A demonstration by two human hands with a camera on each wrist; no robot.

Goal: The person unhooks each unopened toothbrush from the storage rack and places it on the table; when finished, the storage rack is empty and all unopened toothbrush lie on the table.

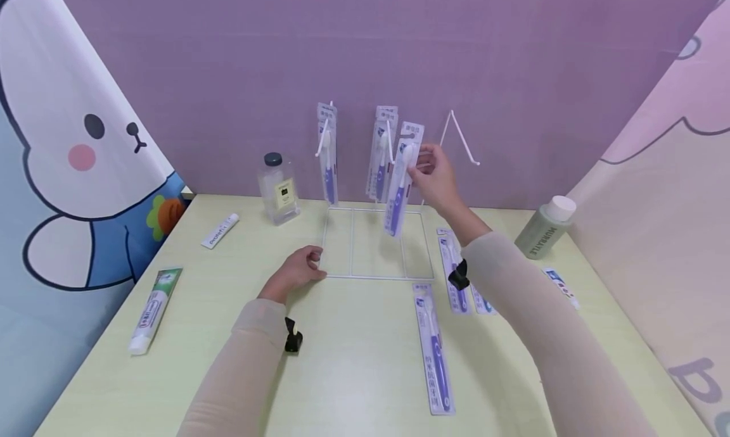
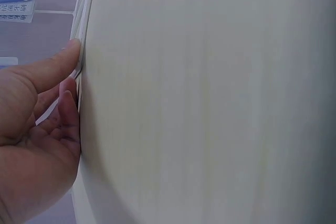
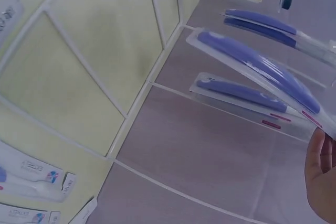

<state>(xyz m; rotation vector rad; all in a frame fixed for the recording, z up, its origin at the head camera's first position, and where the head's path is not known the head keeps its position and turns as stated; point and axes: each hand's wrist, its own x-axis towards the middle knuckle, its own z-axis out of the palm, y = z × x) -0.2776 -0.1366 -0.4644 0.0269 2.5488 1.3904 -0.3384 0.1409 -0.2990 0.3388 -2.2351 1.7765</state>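
My right hand (image 1: 436, 177) pinches the edge of a packaged purple toothbrush (image 1: 397, 199), holding it upright in front of the white wire rack (image 1: 376, 277). The pack's hanging hole is near the tip of the middle hook. Other toothbrush packs hang from the left hook (image 1: 322, 138) and the middle hook (image 1: 390, 142), while the right hook (image 1: 465, 138) carries nothing. At the rack's front left corner, my left hand (image 1: 298, 269) grips the base wire; the left wrist view has the thumb (image 2: 60, 66) on the wire with curled fingers beneath.
One packaged toothbrush (image 1: 435, 354) lies at the front, with others (image 1: 453, 272) beside the right forearm. A glass bottle (image 1: 278, 190) stands left of the rack and a green bottle (image 1: 544, 228) at the right. Tubes (image 1: 155, 310) lie near both sides of the table.
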